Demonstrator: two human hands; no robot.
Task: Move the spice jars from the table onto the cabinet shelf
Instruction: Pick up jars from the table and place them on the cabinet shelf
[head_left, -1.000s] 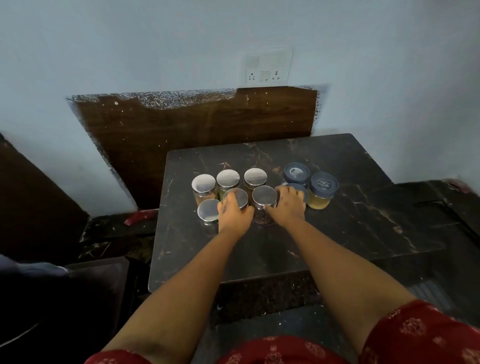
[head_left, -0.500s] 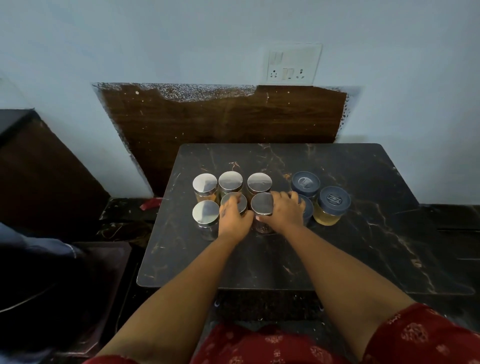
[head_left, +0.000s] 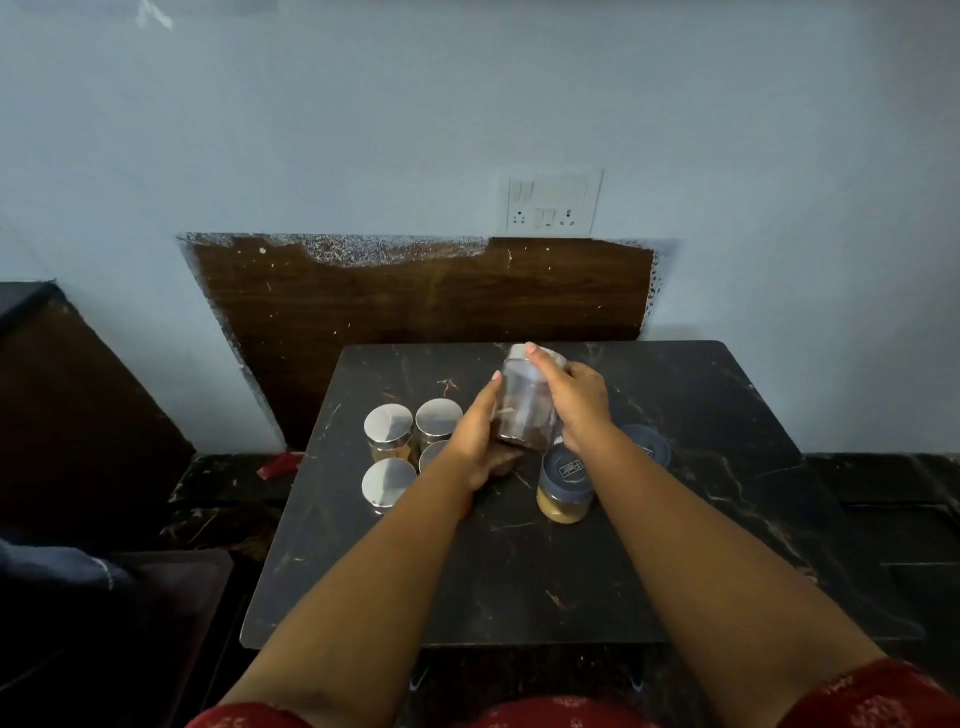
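Both hands hold 1 clear glass spice jar with dark brown contents (head_left: 524, 410) above the black marble-patterned table (head_left: 519, 571), lifted clear of it and tilted: the left hand (head_left: 475, 439) cups its left side and underside, and the right hand (head_left: 579, 402) curls its fingers over the silver-lidded top. On the table, 4 silver-lidded glass jars (head_left: 388, 426) stand left of the hands and 1 blue-lidded jar of yellow powder (head_left: 565, 486) stands just right.

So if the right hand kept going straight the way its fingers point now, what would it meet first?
Probably nothing on the table: the right hand, gripping the lifted jar, points away toward the brown wall panel. Depth is unclear, so that is a guess.
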